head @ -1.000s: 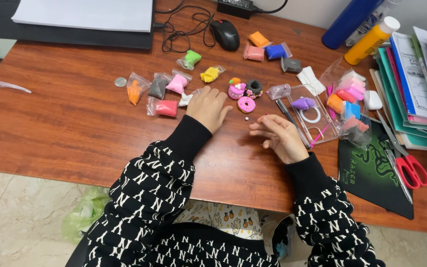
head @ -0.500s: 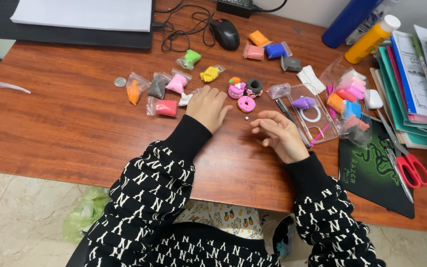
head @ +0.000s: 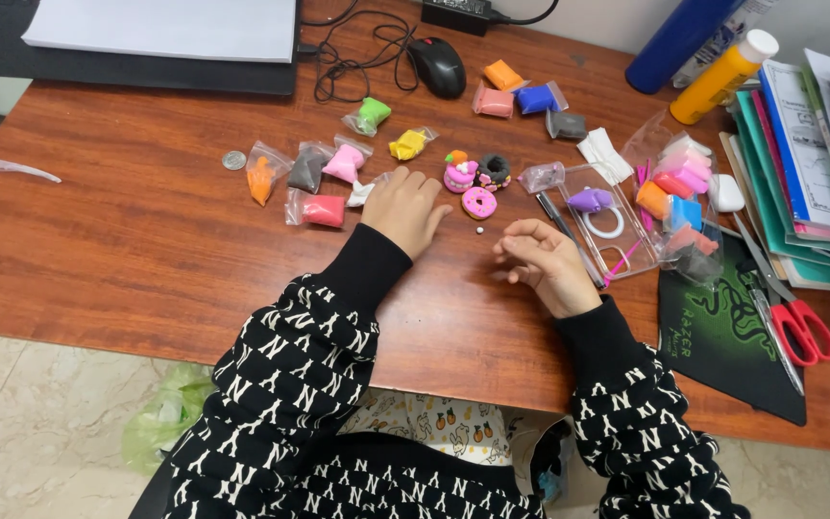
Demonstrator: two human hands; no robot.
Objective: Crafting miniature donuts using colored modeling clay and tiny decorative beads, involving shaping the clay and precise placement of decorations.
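My left hand [head: 413,207] lies flat on the wooden desk [head: 146,250], fingers apart, beside a white clay bag [head: 362,192] and a red clay bag [head: 322,210]. My right hand [head: 542,264] rests on the desk with fingers curled inward; I cannot see whether anything is between them. A tiny white ball [head: 479,231] lies between the hands. Just beyond it sit a pink clay donut [head: 478,202], a small pink cake figure [head: 458,174] and a dark donut [head: 494,170].
Several small bags of coloured clay [head: 374,115] are spread over the desk. A clear tray [head: 607,226] holds a purple piece and a white ring. Red-handled scissors [head: 799,322], books [head: 809,163], a yellow bottle [head: 722,77], a mouse [head: 437,65] and a coin [head: 233,160] surround them.
My right hand's fingers have shifted slightly. The left hand and the things on the desk have stayed where they were.
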